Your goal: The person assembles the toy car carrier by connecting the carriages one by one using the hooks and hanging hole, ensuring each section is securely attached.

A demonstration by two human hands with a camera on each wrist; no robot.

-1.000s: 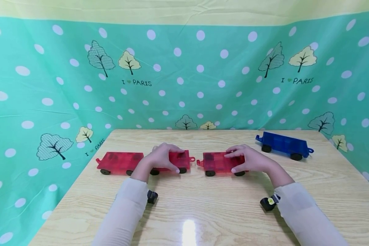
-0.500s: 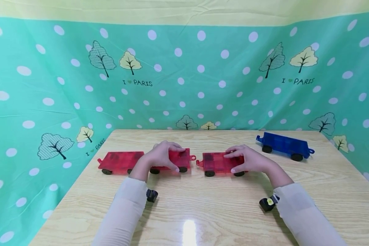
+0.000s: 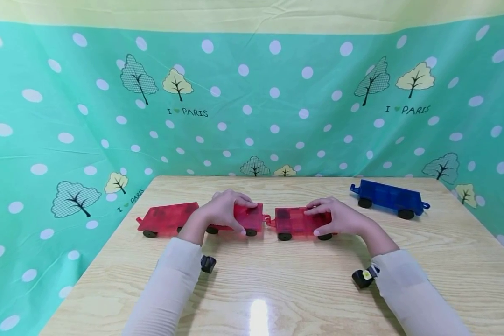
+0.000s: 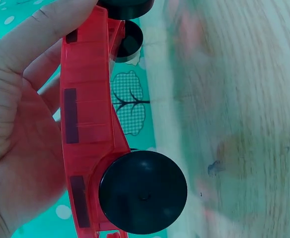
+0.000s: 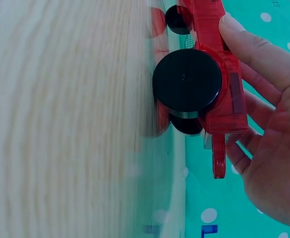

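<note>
In the head view my left hand holds the middle red toy train car, thumb on the near side and fingers across the top. Its loop, at the right end, overlaps the hook of the right red toy train car; whether they are linked I cannot tell. My right hand grips that right car the same way. Another red toy train car sits behind the middle one, their joint hidden by my left hand. Black wheels show under the held car in the left wrist view, and a loop in the right wrist view.
A blue toy train car stands at the back right of the wooden table. Behind the table hangs a green dotted cloth. Each wrist wears a small black camera.
My left hand has moved slightly right and up, bringing the middle and left red cars along. The gap between loop and hook has closed. My right hand has shifted a little left.
</note>
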